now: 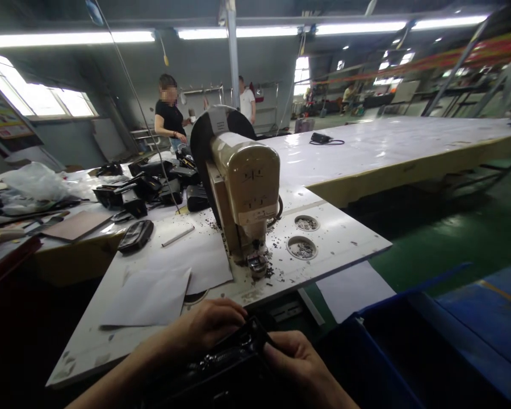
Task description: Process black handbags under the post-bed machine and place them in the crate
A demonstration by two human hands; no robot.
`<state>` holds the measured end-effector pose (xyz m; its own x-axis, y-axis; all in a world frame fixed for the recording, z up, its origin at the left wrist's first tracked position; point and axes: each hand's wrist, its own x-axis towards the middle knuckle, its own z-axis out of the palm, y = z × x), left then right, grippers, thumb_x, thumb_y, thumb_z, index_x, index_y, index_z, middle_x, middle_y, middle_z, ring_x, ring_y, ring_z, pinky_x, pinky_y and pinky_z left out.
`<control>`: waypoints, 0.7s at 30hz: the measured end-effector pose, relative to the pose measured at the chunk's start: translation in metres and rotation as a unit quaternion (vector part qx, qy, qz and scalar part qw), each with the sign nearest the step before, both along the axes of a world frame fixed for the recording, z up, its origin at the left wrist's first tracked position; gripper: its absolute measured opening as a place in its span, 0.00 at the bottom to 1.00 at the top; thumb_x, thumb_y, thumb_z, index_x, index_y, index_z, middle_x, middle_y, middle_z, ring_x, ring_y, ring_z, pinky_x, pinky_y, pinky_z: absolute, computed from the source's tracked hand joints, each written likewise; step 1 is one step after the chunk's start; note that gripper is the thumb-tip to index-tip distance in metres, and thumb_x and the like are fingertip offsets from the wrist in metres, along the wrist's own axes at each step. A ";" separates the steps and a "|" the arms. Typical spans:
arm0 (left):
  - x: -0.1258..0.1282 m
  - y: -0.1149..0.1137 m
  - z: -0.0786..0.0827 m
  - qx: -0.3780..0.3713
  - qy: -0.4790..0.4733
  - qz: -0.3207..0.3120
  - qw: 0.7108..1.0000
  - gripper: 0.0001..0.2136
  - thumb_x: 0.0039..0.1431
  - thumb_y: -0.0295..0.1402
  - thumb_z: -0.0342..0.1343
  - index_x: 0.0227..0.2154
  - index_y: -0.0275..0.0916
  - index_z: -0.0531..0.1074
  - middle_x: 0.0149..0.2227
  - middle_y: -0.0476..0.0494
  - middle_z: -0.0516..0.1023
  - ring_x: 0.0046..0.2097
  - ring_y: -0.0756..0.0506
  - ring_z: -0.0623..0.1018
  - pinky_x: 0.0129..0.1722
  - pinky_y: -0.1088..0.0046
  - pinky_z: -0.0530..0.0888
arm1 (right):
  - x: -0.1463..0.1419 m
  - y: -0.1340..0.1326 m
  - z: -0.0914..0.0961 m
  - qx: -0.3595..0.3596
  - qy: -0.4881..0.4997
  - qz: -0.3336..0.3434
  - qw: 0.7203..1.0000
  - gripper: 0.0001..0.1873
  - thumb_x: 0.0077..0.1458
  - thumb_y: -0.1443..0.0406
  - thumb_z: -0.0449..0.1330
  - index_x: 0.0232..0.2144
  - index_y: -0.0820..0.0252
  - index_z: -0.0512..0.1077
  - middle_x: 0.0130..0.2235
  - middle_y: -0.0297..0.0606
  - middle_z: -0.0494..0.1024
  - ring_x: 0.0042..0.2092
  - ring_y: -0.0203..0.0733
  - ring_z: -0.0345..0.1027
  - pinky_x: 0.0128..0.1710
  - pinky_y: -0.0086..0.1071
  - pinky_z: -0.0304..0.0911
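A black bag (pixel 221 375) with a metal zipper along its top is held low, at the near edge of the white machine table (pixel 80 346). My left hand (pixel 213 324) is closed over the bag's far upper edge, its fingertips partly hidden behind it. Around the bag's right end, by a strap or tab, my right hand (pixel 298 358) grips with the thumb on the near side. Just beyond both hands stands a cream-coloured machine (pixel 251 182) with its head pointing down at a small metal die (pixel 256 264).
Two round cups (pixel 302 247) of small metal parts sit right of the machine. White paper (pixel 153 298), a black pouch (pixel 136 236) and a pile of black bags (pixel 153 184) lie left. A blue bin (pixel 409 341) stands lower right. Two people are behind the machine.
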<state>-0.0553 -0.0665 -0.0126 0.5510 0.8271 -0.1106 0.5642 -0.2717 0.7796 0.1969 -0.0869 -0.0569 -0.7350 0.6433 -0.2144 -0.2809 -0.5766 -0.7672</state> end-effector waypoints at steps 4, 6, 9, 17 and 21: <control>-0.008 -0.016 0.039 0.040 0.006 0.129 0.991 0.16 0.73 0.44 0.50 0.55 0.49 0.76 0.61 0.42 0.77 0.61 0.38 0.77 0.60 0.60 0.75 | -0.006 0.010 -0.011 -0.016 0.017 -0.010 1.000 0.26 0.54 0.47 0.71 0.31 0.67 0.81 0.26 0.34 0.69 0.27 0.33 0.58 0.29 0.29 0.52; -0.002 -0.027 0.063 0.032 0.047 0.137 0.989 0.18 0.71 0.47 0.53 0.60 0.56 0.72 0.64 0.46 0.74 0.62 0.37 0.76 0.59 0.60 0.76 | -0.008 0.018 -0.012 -0.021 0.032 -0.017 0.999 0.25 0.54 0.47 0.71 0.33 0.67 0.82 0.26 0.34 0.71 0.27 0.32 0.60 0.29 0.27 0.52; 0.017 -0.037 0.079 0.052 0.119 0.084 0.988 0.32 0.58 0.54 0.65 0.63 0.55 0.69 0.62 0.42 0.75 0.60 0.33 0.76 0.60 0.54 0.76 | -0.008 0.031 -0.011 -0.014 0.026 -0.037 0.999 0.23 0.56 0.49 0.72 0.34 0.67 0.83 0.25 0.33 0.72 0.25 0.29 0.57 0.27 0.25 0.50; 0.040 -0.010 0.043 0.172 0.086 0.123 0.974 0.12 0.66 0.38 0.61 0.50 0.46 0.72 0.52 0.41 0.74 0.50 0.40 0.78 0.49 0.61 0.80 | -0.008 0.047 -0.015 -0.034 0.022 -0.101 0.994 0.24 0.56 0.49 0.71 0.40 0.66 0.84 0.27 0.37 0.79 0.27 0.34 0.68 0.29 0.26 0.59; 0.041 0.008 0.040 0.204 0.073 0.126 0.968 0.09 0.67 0.38 0.60 0.48 0.46 0.71 0.49 0.43 0.74 0.49 0.41 0.77 0.47 0.62 0.79 | -0.010 0.055 -0.014 -0.043 0.028 -0.109 0.993 0.24 0.57 0.49 0.71 0.41 0.65 0.83 0.28 0.36 0.78 0.28 0.34 0.67 0.30 0.27 0.58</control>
